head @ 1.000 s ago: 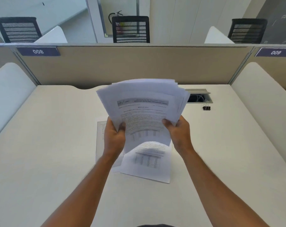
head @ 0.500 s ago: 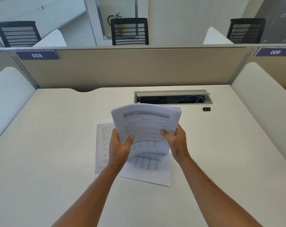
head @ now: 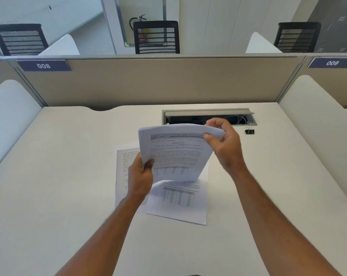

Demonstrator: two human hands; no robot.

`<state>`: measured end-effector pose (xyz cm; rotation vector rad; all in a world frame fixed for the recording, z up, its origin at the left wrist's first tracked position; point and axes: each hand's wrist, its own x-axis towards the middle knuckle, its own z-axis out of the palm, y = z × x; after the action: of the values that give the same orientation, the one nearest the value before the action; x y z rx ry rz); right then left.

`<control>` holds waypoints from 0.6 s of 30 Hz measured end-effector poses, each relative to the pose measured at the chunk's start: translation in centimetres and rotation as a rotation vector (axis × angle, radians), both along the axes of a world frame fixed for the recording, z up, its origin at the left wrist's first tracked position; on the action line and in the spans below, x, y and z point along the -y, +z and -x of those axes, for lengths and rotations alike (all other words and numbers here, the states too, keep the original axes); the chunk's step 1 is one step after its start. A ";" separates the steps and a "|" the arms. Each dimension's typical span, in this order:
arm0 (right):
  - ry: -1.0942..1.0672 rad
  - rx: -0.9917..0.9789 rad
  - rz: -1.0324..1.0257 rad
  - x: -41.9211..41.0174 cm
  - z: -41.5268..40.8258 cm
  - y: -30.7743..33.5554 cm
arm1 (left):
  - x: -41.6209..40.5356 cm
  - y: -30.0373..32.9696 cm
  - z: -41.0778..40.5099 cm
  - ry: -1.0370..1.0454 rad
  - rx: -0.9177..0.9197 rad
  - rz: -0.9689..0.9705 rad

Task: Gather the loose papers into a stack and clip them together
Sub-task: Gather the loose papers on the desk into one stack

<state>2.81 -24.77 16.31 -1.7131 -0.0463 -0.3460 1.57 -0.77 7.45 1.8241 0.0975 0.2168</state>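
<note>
A stack of printed papers (head: 174, 154) stands upright above the desk (head: 69, 176), its top edge bowed. My left hand (head: 139, 176) grips its lower left edge. My right hand (head: 224, 144) pinches its top right corner between thumb and fingers. Flat on the desk under the stack lie two loose sheets: one with a table (head: 178, 204) and one with text (head: 122, 168), partly covered by my left hand. A black binder clip (head: 249, 130) sits on the desk to the right, beside the cable box.
An open cable box (head: 208, 116) is set into the desk behind the papers. A beige partition (head: 158, 82) closes the back, and white side panels (head: 9, 116) flank the desk. Black chairs (head: 156, 36) stand beyond the partition.
The stack has come down toward the desk and been squared up. My right hand has moved from the lower right edge up to the top right corner.
</note>
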 end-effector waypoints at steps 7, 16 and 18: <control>0.195 -0.175 -0.141 0.8 -0.5 -1.3 | 0.0 1.0 -0.6 0.024 0.005 0.061; 0.018 -0.475 0.086 0.0 3.2 -11.3 | 0.1 -0.8 0.6 -0.024 -0.036 0.196; 0.004 -0.532 0.114 -0.2 3.8 -12.7 | 0.2 -2.4 1.1 -0.062 -0.119 0.114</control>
<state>-1.00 -24.61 3.62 -1.8691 0.3243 0.1251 0.51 -0.92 5.08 1.7231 0.1337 0.0578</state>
